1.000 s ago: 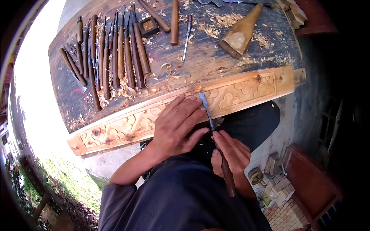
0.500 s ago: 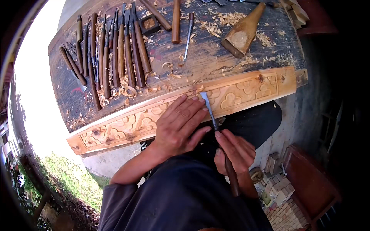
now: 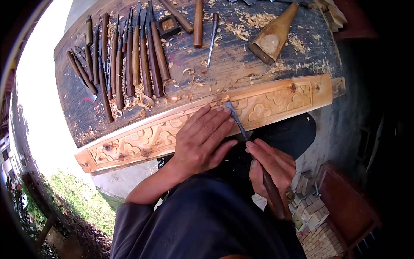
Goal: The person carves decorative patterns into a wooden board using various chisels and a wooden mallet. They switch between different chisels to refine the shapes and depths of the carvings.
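A long pale wooden board (image 3: 280,98), carved with a row of lobed flower shapes, lies slantwise along the near edge of the workbench. My left hand (image 3: 202,136) rests flat on its middle, fingers stretched and fingertips beside the blade of a chisel (image 3: 240,125). My right hand (image 3: 276,166) is wrapped round the chisel's dark wooden handle, right of the left hand. The blade slants up and left, its tip on the carved face near the far border, with a small shaving (image 3: 226,98) next to it. My left hand hides part of the carving.
Several wood-handled carving tools (image 3: 129,71) lie at the left of the worn workbench (image 3: 233,71). Beyond the board are a slim chisel (image 3: 212,41), a small dark square block (image 3: 168,26) and a wooden mallet (image 3: 274,36). Shavings (image 3: 261,19) are scattered about. Wood offcuts (image 3: 312,211) are stacked low at right.
My right hand has swung a little to the right with the chisel handle, so the chisel slants more. The blade tip stays about in place, and my left hand has hardly moved.
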Demonstrator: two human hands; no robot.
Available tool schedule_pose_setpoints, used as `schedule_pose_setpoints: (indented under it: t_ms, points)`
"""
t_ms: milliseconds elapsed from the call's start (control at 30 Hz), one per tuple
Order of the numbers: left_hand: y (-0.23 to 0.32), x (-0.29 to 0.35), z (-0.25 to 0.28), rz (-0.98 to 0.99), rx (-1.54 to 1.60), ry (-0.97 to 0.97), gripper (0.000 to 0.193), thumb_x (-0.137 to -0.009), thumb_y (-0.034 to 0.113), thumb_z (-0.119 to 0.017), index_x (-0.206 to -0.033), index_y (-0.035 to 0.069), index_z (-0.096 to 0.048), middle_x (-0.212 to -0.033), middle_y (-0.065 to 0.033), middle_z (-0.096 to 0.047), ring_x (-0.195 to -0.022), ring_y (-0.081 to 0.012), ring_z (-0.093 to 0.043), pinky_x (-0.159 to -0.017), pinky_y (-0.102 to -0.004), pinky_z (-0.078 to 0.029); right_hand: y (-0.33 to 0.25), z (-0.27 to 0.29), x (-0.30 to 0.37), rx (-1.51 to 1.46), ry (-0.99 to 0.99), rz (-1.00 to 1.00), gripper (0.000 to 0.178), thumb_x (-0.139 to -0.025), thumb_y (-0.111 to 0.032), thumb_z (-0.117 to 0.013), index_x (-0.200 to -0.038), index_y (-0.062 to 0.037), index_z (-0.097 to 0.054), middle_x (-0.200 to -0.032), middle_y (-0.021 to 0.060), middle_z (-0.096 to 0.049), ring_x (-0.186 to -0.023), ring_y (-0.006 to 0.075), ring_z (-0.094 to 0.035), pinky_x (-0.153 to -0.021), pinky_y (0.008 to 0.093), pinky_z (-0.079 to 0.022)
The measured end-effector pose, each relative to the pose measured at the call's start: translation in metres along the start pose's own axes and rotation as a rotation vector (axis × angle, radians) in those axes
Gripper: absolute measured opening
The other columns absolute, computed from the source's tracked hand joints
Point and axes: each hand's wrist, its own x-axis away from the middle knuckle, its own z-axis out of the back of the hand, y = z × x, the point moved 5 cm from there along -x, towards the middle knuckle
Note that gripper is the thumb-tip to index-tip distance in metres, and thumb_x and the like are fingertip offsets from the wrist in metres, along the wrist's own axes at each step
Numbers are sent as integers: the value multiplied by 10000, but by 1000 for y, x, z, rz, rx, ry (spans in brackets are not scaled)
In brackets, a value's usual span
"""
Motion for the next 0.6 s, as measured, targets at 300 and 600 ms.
schedule_pose_setpoints:
  t_ms: [300, 600]
  points:
    - [0, 2, -2, 43, -7, 7, 481, -796, 191, -923, -1208, -2, -765, -1319, -185, -750, -1187, -357, -736, -1142, -515, -544, 5, -8, 4, -11, 39, -4, 299, -871, 7, -734, -1159, 43, -807, -987, 237, -781, -781, 343, -803, -706, 403, -669]
    - [-6, 10, -5, 37, -74, 10, 503, -817, 212, -908, -1247, 1, -754, -1336, -194, -737, -1298, -395, -683, -1180, -558, -494, -6, -7, -2, 32, 77, 32, 326, -934, -42, -695, -1226, 90, -757, -1062, 293, -774, -795, 382, -803, -713, 420, -670]
